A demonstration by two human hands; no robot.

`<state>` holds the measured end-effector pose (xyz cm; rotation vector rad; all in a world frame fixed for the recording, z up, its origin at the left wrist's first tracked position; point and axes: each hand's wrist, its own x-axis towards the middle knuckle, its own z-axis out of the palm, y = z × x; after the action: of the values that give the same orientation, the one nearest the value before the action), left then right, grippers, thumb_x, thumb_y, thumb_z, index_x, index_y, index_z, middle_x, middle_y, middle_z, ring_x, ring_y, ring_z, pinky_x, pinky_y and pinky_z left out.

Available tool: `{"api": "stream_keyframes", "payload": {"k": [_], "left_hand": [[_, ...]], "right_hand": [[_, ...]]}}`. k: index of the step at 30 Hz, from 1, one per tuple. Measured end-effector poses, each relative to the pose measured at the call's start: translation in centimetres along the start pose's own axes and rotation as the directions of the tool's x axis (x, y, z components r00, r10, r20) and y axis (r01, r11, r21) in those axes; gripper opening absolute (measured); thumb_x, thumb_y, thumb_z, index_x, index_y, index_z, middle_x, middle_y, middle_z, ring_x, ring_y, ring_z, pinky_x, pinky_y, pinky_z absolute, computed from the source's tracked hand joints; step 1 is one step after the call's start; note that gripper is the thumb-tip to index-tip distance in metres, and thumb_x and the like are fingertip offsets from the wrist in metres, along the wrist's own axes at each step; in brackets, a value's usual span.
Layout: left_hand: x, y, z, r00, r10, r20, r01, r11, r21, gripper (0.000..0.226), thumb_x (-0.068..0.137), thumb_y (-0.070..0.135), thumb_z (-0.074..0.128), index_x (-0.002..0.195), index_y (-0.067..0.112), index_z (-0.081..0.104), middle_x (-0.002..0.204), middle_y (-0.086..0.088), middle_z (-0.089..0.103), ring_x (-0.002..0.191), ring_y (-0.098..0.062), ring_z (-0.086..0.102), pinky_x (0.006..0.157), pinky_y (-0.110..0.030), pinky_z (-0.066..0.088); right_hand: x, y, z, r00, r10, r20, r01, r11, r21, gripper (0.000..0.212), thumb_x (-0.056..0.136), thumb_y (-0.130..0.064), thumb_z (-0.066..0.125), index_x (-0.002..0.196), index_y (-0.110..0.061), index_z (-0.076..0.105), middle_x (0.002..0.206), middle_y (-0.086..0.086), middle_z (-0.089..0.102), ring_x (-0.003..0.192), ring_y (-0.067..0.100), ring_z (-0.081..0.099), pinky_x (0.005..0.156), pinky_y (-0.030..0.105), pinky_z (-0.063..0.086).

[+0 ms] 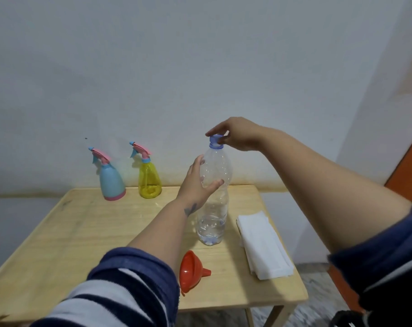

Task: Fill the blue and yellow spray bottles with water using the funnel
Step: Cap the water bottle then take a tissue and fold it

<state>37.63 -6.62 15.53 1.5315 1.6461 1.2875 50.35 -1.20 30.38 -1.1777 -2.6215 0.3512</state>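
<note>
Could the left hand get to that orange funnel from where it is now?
Probably yes. The funnel lies on its side on the table just beside the left forearm, with nothing on it. The left hand would first have to leave the water bottle and draw back.

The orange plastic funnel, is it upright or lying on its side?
On its side: the orange plastic funnel lies on the wooden table, spout pointing right.

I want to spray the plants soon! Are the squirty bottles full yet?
Not yet. The blue spray bottle and yellow spray bottle still wear their spray tops. The right hand grips the water bottle's cap; the left hand steadies it. The funnel lies unused.
</note>
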Motion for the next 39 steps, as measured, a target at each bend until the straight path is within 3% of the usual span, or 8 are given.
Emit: {"api": "stream_keyframes", "payload": {"k": [5,10,18,22,24,29,33,39], "left_hand": [[0.1,0.0,-0.2,1.0,-0.006,0.011,0.006,1.0,-0.005,0.085,0.085,0.036,0.07,0.149,0.033,0.016,0.153,0.011,0.026,0.132,-0.023,0.045,0.107,-0.04,0.04],[0.1,0.1,-0.5,1.0,-0.019,0.016,0.019,1.0,-0.018,0.085,0.084,0.035,0.071,0.149,0.033,0.016,0.154,0.011,0.027,0.133,-0.024,0.044,0.109,-0.045,0.04],[0.0,0.0,-0.3,1.0,0.0,-0.004,0.0,1.0,-0.009,0.083,0.083,0.036,0.072,0.147,0.034,0.019,0.151,0.012,0.03,0.129,-0.021,0.048,0.104,-0.036,0.042],[-0.4,-0.2,0.2,0.994,-0.01,-0.113,0.014,0.999,0.036,0.085,0.079,0.045,0.073,0.146,0.037,0.022,0.149,0.018,0.034,0.123,-0.016,0.053,0.1,-0.039,0.046],[-0.8,-0.1,0.9,0.98,-0.011,-0.199,0.032,0.994,0.101,0.086,0.076,0.051,0.073,0.145,0.037,0.023,0.148,0.019,0.035,0.121,-0.015,0.055,0.095,-0.041,0.049],[-1.2,0.9,2.0,0.952,-0.003,-0.306,0.077,0.971,0.227,0.088,0.078,0.058,0.068,0.147,0.032,0.021,0.151,0.015,0.032,0.121,-0.018,0.055,0.085,-0.04,0.052],[-1.6,0.6,1.1,0.988,0.005,-0.155,0.028,0.976,0.215,0.11,0.075,0.059,0.069,0.152,0.033,-0.004,0.16,0.009,0.01,0.136,-0.02,0.041,0.093,-0.035,0.046],[-4.6,-3.0,-0.4,0.978,-0.2,0.064,0.186,0.966,0.18,0.132,0.067,0.055,0.079,0.15,0.032,-0.021,0.162,0.002,0.0,0.147,-0.018,0.018,0.112,-0.035,0.026]], "right_hand": [[0.6,-1.5,-1.5,0.993,-0.009,0.115,0.04,0.96,-0.278,0.033,0.098,-0.022,0.047,0.129,-0.029,0.059,0.132,0.005,0.056,0.115,0.024,0.051,0.087,0.026,0.034],[0.8,-2.0,-1.7,0.989,-0.021,0.143,0.061,0.958,-0.279,0.039,0.095,-0.01,0.048,0.125,-0.029,0.062,0.131,0.003,0.056,0.097,0.017,0.046,0.084,0.026,0.035],[1.3,-1.5,-0.5,0.993,0.105,0.056,-0.088,0.964,-0.252,0.042,0.089,-0.035,0.055,0.108,0.001,0.066,0.096,0.019,0.068,0.09,0.033,0.061,0.078,0.038,0.049],[1.2,-1.3,1.4,0.981,0.162,-0.107,-0.179,0.966,-0.185,0.047,0.088,-0.042,0.057,0.055,-0.01,0.046,0.056,0.007,0.045,0.063,0.027,0.048,0.05,0.031,0.034],[1.2,-1.2,2.3,0.955,0.218,-0.198,-0.244,0.963,-0.114,0.046,0.085,-0.039,0.058,0.052,-0.014,0.038,0.053,0.001,0.038,0.055,0.022,0.041,0.046,0.027,0.026],[1.0,-1.8,3.4,0.883,0.352,-0.311,-0.382,0.923,-0.039,0.05,0.088,-0.048,0.056,0.057,-0.014,0.036,0.057,-0.001,0.04,0.05,0.018,0.04,0.047,0.025,0.024],[0.1,-1.0,5.0,0.866,0.315,-0.389,-0.316,0.947,0.063,0.051,0.086,-0.063,0.052,0.1,-0.014,0.053,0.085,-0.003,0.055,0.081,0.021,0.054,0.072,0.031,0.038],[-2.0,1.8,10.8,0.829,0.447,-0.336,-0.232,0.822,0.52,0.089,0.072,-0.07,0.062,0.142,-0.027,0.028,0.136,0.003,0.045,0.123,0.024,0.048,0.102,0.049,0.041]]}}
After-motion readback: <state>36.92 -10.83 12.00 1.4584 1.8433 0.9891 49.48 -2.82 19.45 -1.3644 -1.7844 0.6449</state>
